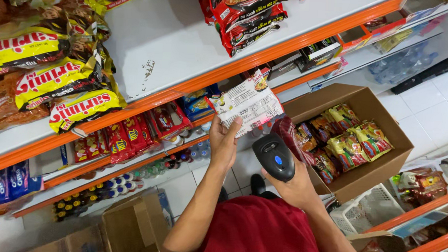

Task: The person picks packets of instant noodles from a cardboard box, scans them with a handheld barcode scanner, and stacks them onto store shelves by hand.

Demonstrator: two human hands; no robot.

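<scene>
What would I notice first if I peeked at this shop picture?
Probably the white noodle packet held up in the left hand in the middle, with the black barcode scanner in the right hand aimed at it. Next, the open cardboard box of colourful packets at right, and the yellow noodle packs piled on the orange-edged shelf at left.

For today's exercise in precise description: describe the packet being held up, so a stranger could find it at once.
Start at the orange-edged white shelf, then drop to its front rail, where the left hand is raised. That hand pinches a flat noodle packet, back side showing, with a black handheld scanner in the right hand below it. Unlike the packets stacked around, it is single, mostly white and held in the air.
</scene>
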